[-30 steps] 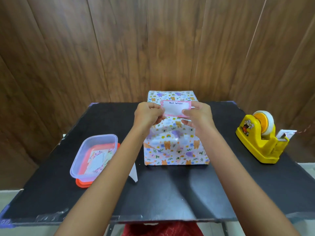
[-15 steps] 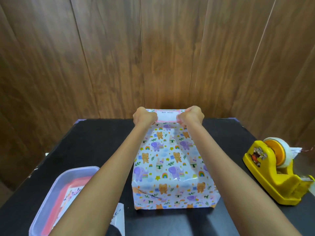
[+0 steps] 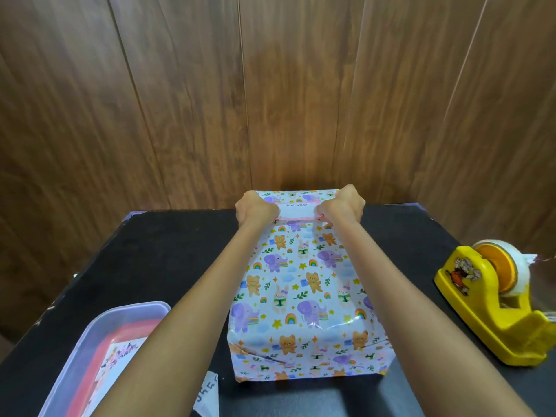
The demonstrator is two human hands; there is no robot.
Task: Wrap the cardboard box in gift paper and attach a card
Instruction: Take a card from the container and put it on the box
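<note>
Two hands, left (image 3: 255, 209) and right (image 3: 343, 204), each pinch an end of one card (image 3: 297, 209) atop the far end of one wrapped box (image 3: 304, 296) mid-bench (image 3: 168, 254). One tape dispenser (image 3: 493, 308) and one plastic tub (image 3: 99, 350) flank it. The view has closed in since half a second ago.
</note>
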